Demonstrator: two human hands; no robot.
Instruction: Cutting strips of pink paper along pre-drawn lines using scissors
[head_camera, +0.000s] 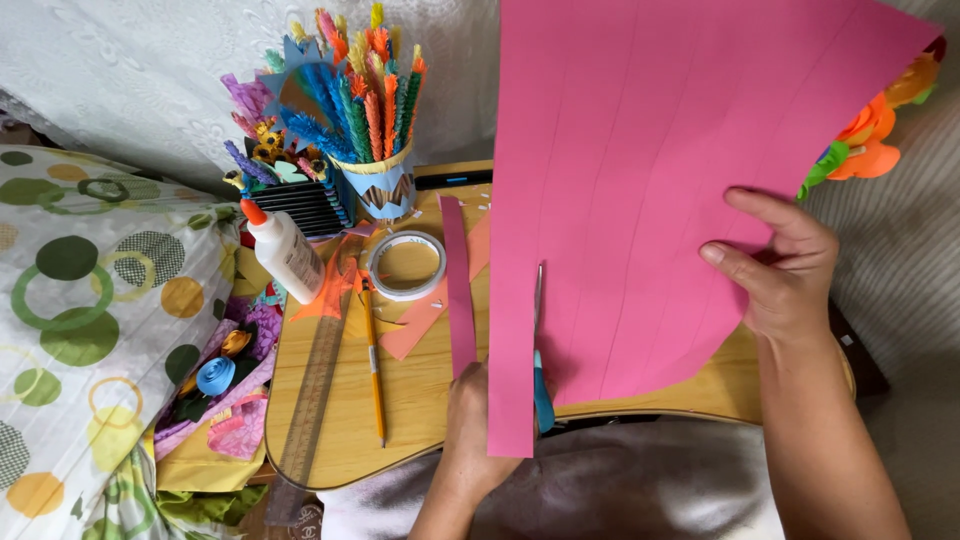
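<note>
Holding a big pink paper sheet (650, 180) upright over the wooden bench (420, 400), right hand (785, 270) pinching its right edge, thumb in front and fingers behind. Working scissors (540, 350) up a ruled line near the sheet's left edge, left hand (475, 430) closed around the blue handles, partly hidden behind the narrow strip being cut. Lying beside on the bench: a cut pink strip (458, 285), a tape roll (406, 265), a pencil (373, 365), a clear ruler (310, 400), a glue bottle (282, 250). Standing at the back, a cup of colourful paper stems (375, 130).
</note>
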